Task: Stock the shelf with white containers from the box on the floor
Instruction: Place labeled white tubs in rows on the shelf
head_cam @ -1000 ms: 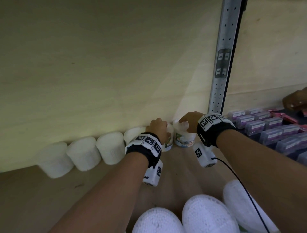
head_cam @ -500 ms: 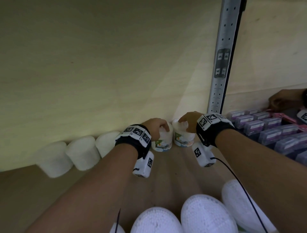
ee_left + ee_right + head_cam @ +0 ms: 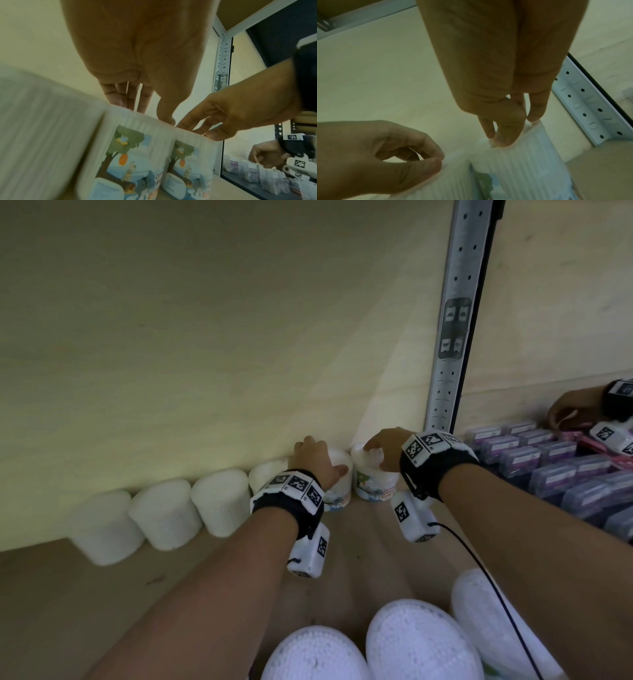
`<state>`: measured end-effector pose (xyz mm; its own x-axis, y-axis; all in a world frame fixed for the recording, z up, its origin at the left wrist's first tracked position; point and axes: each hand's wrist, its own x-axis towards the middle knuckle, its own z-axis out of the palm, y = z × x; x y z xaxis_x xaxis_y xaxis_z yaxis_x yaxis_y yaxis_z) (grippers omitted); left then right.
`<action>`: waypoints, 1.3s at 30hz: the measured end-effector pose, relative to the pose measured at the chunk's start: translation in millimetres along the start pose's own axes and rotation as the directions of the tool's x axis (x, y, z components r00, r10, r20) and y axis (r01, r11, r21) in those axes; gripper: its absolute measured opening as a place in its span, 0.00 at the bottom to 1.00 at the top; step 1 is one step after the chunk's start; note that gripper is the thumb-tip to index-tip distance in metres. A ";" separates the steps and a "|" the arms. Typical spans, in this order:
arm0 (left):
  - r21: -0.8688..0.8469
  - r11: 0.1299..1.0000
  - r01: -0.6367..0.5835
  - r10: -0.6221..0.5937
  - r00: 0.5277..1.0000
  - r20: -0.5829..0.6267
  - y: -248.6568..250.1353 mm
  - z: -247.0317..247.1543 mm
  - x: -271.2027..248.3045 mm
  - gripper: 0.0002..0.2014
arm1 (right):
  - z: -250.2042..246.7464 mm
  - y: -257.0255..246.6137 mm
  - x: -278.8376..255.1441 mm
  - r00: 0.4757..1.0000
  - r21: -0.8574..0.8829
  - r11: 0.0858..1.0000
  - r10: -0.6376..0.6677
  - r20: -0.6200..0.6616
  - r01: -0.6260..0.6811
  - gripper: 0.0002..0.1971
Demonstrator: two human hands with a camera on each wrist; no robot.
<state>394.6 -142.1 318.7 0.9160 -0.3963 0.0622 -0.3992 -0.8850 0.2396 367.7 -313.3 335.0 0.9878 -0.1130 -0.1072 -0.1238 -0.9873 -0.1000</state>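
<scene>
The left hand (image 3: 317,462) is gripping the top of a white ribbed plastic container with a picture label (image 3: 337,484), fingers curled over its rim and thumb on the near side; half a second ago it was holding this container a little further out from the back wall, and it is now sitting back in the row. The right hand (image 3: 385,448) is staying where it was, fingertips pinching the rim of a second white labelled container (image 3: 373,486) standing just beside the first, at the right end of the shelf board.

Leftward along the back edge of the wooden shelf (image 3: 102,594), four plain white containers (image 3: 164,518) are standing in a line against the pale wall panel (image 3: 205,337), touching one another. A perforated grey metal upright (image 3: 452,337) is rising just right of the hands. Beyond it, rows of purple-labelled clear boxes (image 3: 555,467) are filling the next bay, where another person's hand (image 3: 575,409) is reaching further in than before. Three white textured lids (image 3: 418,645) are showing at the shelf's near edge.
</scene>
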 end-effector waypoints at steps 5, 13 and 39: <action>-0.030 0.997 -0.074 0.077 0.991 0.109 -3.0 -9.7 2.9 0.27 | -1.0 -0.7 2.0 1.000 -0.014 1.000 0.006 0.018 -0.006 0.29; -0.052 0.989 -0.140 0.147 0.975 0.167 -8.8 -17.3 4.0 0.25 | -3.5 -0.8 5.8 0.999 -0.054 0.999 -0.005 0.050 0.007 0.30; 0.311 0.909 -0.279 0.139 0.903 0.406 26.8 -10.2 -14.8 0.16 | 62.6 68.5 82.3 0.969 -0.307 0.952 0.067 0.238 0.010 0.44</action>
<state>370.7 -157.5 334.1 0.7560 -0.5798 -0.3037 -0.6307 -0.7695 -0.1008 434.6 -383.2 257.4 0.9263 -0.1487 -0.3463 -0.0791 -0.9751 0.2072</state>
